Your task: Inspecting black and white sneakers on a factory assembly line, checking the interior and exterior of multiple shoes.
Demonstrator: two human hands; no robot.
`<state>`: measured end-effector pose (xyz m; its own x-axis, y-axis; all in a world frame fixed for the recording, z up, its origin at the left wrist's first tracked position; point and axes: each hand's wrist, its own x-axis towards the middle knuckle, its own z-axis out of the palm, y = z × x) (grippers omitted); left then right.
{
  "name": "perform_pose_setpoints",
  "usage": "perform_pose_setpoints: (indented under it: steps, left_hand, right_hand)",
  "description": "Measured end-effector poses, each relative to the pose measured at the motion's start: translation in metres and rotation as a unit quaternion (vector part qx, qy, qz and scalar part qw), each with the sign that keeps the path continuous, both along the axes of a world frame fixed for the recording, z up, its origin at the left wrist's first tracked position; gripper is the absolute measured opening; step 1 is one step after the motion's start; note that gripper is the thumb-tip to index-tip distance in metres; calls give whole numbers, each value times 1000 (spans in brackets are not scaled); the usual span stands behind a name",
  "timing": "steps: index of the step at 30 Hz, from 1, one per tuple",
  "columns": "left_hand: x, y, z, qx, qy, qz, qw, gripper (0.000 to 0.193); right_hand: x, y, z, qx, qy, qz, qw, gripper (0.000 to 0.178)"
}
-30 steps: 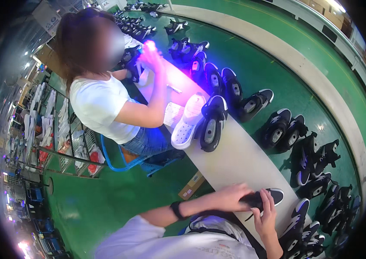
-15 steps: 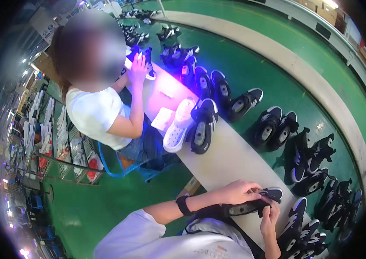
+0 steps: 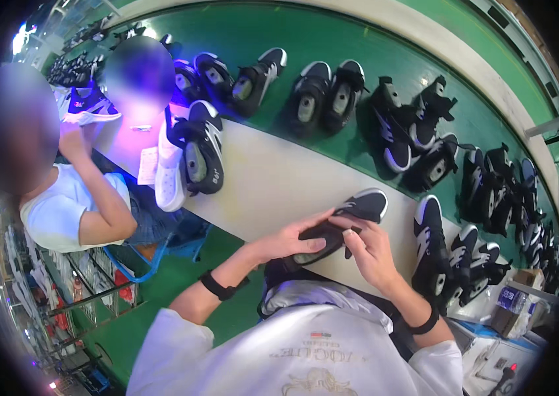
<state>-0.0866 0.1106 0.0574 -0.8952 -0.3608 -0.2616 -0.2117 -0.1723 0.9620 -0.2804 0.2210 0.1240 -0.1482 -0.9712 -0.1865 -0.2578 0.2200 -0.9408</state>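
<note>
A black sneaker with a white toe edge (image 3: 365, 203) is between my hands, low over the near side of the white bench (image 3: 263, 158). My left hand (image 3: 298, 241) grips it by the side and heel part, with the thumb lying across the opening. At the tongue area, my right hand (image 3: 370, 249) has its fingers bent around the upper, partly hiding it. Black wristbands circle both my wrists. Just right of my right hand stands another black sneaker (image 3: 428, 241), with more black-and-white sneakers (image 3: 467, 254) beyond it.
To the left sits a co-worker, whose hand (image 3: 73, 140) is by a sneaker (image 3: 88, 104) under purple light. A white clog (image 3: 169, 178) and a black sneaker (image 3: 203, 148) stand on the bench. Several sneakers (image 3: 342, 96) line its far side. A white box-like unit (image 3: 491, 360) is at lower right.
My view has swung, so the bench and sneakers sit farther left and higher. Both hands stay on the sneaker; my right hand now covers more of its tongue area.
</note>
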Motion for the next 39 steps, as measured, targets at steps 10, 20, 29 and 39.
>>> perform_pose_setpoints:
  steps: [10,20,29,39]
  left_hand:
    - [0,6,1,-110,-3,35,993,40]
    - [-23,-23,23,-474,-23,43,879,13]
    - [5,75,53,-488,-19,70,870,9]
    - [-17,32,74,-434,31,148,888,25]
  right_hand:
    - [-16,1,-4,2,-2,78,997,27]
    - [-29,-8,-14,-125,242,178,946,37]
    - [-55,-20,14,6,175,301,937,68]
    - [-36,-10,-12,-91,269,203,937,52]
